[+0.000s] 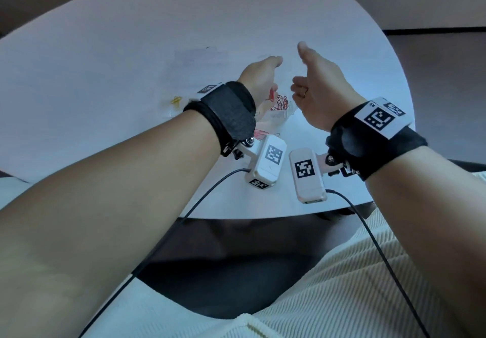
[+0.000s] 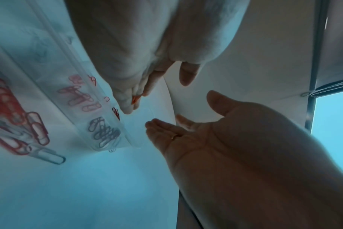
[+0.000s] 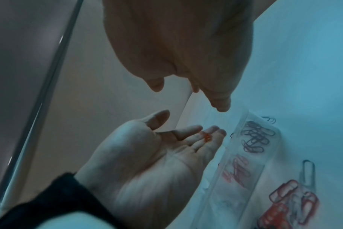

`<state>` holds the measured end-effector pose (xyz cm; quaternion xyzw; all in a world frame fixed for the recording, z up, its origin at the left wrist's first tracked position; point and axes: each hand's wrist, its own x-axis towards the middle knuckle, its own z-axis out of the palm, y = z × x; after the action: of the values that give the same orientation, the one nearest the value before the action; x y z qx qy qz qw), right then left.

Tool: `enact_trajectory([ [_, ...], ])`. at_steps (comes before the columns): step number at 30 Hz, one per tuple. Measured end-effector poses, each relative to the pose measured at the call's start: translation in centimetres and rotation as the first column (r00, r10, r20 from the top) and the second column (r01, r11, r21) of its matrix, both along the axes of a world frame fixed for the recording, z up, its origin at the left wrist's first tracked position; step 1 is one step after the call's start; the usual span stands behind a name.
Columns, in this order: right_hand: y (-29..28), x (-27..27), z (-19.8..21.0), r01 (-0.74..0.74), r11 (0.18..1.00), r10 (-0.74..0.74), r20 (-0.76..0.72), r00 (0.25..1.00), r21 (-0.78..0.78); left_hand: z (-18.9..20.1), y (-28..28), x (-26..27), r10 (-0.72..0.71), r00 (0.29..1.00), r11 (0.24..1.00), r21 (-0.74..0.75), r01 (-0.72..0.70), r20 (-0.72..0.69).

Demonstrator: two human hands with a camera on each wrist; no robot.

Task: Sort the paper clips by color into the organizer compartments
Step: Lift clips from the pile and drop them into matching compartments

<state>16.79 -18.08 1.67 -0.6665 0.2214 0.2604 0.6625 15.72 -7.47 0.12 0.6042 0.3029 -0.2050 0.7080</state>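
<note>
My left hand (image 1: 265, 74) hovers over the clear organizer (image 1: 278, 117), palm turned toward the right hand. A small red paper clip (image 2: 135, 99) is pinched between its fingers (image 3: 211, 129), which are nearly straight, and the thumb stands apart. My right hand (image 1: 307, 74) faces it a little way off, fingers relaxed and holding nothing. One compartment of the organizer (image 2: 125, 134) holds dark clips (image 2: 104, 133). The compartment beside it holds pink-red clips (image 2: 80, 96). Loose red clips (image 3: 284, 206) and a silver clip (image 3: 307, 173) lie on the table beside the organizer (image 3: 264, 164).
Yellow clips (image 1: 175, 100) lie on the white round table (image 1: 105, 61), left of my left wrist. The table's near edge runs just below the wrist cameras. Cables trail from both wrists toward my lap.
</note>
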Motion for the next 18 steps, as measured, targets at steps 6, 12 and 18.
enact_trajectory([
  [6, -0.8, -0.1, 1.3, 0.109, 0.994, -0.104, 0.132, 0.986, -0.030, 0.2, -0.4, -0.6, -0.095, 0.995, 0.994, -0.043, 0.096, 0.018],
  [12, -1.2, -1.2, 1.9, -0.081, 0.978, 0.138, 0.307, 0.942, -0.193, 2.4, 2.2, -4.2, -0.283, 0.932, 0.913, 0.361, 0.189, 0.228],
  [18, -0.3, -3.7, -0.1, -0.464, 0.654, 0.657, 0.144, 0.740, -0.597, 1.5, 7.0, -8.9, -0.552, 0.834, 0.585, 0.706, 0.399, -0.014],
])
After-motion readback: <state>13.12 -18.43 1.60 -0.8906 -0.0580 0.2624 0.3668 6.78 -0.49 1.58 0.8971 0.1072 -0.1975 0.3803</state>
